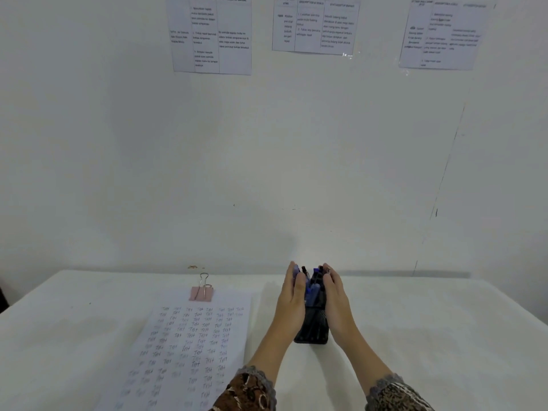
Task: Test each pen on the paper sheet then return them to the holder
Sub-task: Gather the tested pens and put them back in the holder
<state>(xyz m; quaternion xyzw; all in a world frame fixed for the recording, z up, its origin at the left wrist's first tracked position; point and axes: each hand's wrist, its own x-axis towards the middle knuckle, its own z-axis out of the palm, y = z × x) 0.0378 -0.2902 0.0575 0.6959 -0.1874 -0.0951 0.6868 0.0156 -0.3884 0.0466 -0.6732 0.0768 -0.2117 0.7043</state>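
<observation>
Left hand (pixel 292 295), right hand (pixel 337 295), fingers (pixel 294 274) straight

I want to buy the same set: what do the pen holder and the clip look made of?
Holder: black mesh, probably metal wire with a matte coat; the pens show through its grid. Clip: pink body, likely painted sheet metal, with shiny bare wire handles.

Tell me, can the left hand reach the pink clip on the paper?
Probably yes. The left hand lies flat against the pens in the holder, and nothing stands between it and the pink clip off to its left.
</observation>
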